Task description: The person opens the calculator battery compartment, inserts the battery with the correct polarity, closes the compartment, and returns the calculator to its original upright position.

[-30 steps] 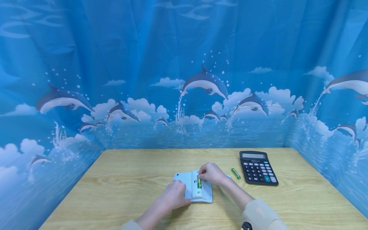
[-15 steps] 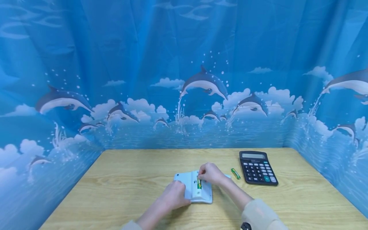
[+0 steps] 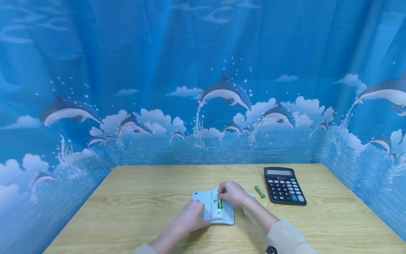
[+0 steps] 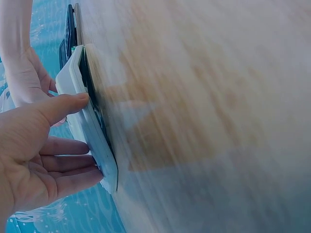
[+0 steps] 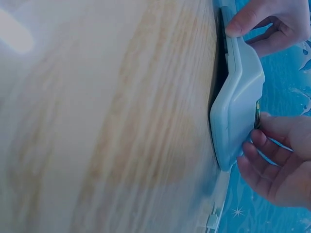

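A pale blue calculator point(image 3: 207, 198) lies face down on the table, its raised battery section upward. My left hand point(image 3: 192, 214) grips its left side; in the left wrist view the thumb presses one face and the fingers point(image 4: 73, 162) lie against the other. My right hand point(image 3: 233, 192) pinches a green battery point(image 3: 220, 204) at the slot in the calculator's back. In the right wrist view thumb and index finger meet at the battery point(image 5: 257, 114), and the other fingers sit by the calculator's edge. The fingertips hide the battery's far end.
Another green battery point(image 3: 259, 192) lies right of my right hand, beside a black calculator point(image 3: 284, 186) that lies face up. A small pale piece point(image 3: 251, 194) shows partly behind the right wrist. A blue dolphin-print curtain point(image 3: 177, 148) borders the wooden table point(image 3: 142, 197).
The right fingers have shifted very slightly over the battery, and a little less of its far end shows. The left hand and the pale blue calculator stay in place.
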The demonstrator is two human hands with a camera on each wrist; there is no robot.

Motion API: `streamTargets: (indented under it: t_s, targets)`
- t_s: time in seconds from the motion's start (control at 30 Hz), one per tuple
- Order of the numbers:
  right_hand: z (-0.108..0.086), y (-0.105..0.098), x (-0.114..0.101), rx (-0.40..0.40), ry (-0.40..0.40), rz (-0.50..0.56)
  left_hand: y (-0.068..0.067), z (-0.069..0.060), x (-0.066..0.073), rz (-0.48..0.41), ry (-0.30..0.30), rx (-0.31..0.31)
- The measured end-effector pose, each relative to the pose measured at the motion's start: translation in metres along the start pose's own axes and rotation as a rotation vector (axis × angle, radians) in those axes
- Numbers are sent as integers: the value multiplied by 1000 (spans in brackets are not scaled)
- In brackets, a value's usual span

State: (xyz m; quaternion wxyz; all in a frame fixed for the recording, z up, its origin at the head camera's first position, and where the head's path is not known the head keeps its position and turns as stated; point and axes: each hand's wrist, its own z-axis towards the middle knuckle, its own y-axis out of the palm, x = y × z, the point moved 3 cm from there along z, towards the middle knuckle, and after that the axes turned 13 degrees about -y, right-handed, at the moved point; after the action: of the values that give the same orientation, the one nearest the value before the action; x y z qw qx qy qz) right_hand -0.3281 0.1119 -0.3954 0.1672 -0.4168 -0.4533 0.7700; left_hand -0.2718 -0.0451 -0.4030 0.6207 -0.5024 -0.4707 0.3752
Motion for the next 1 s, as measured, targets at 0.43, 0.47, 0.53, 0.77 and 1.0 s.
streamTargets:
  t_s: [0.43,0.47,0.53,0.77,1.0]
  targets:
    - [-2,0,8,-46,20,113,-1,0,1,-28,-28,-36]
    - [-2,0,8,-45,18,114,-1,1,1,-25,-24,-31]
    - [-1,-1,8,-44,9,112,-1,0,1,-24,-19,-22]
    - [-1,-2,6,-34,-22,125,-1,0,-1,-15,-3,-3]
    - [-2,-1,7,-40,-35,134,0,1,0,-3,7,8]
